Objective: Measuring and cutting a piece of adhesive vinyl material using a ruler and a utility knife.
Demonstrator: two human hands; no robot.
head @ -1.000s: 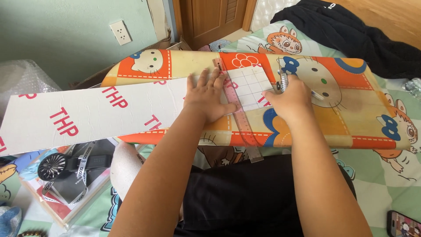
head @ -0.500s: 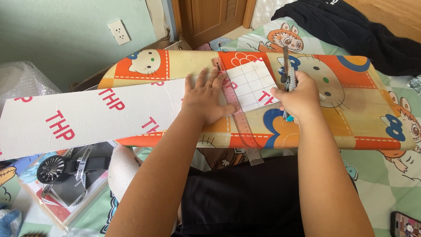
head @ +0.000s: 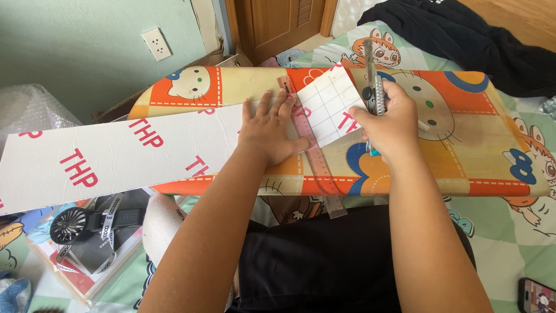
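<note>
Ruler (head: 313,152) lies across the white sheet (head: 145,150) on the cartoon-print surface (head: 463,145), pinned flat under my spread left hand (head: 272,130) so it cannot slip, just left of my right hand (head: 388,119), whose grip closes on the utility knife (head: 373,81) (blade raised).

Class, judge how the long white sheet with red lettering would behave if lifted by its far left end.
The long white sheet with red lettering looks thin, so it would probably sag. It overhangs the cartoon-print board without drooping much, suggesting some stiffness. It is likely light: the left hand and clear ruler hold it flat.
</note>
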